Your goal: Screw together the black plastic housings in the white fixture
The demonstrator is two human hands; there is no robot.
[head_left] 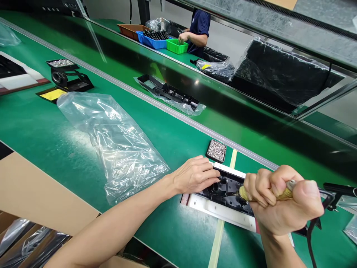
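Note:
A black plastic housing lies in a white fixture on the green bench. My left hand is closed over the far left part of the housing, its bent fingertips gripping it; what lies under the fingertips is hidden. Wrapped in my right hand is a screwdriver with a yellowish, worn handle, tilted with its lower end toward the middle of the housing. Its tip is hard to make out. Just beyond the fixture stands a small black tray full of small silvery pieces, probably screws.
A clear plastic bag lies left of my arm. Another black part rests on plastic on the conveyor beyond a metal rail. A black stand is far left. A co-worker reaches into a green bin. A black cord hangs at right.

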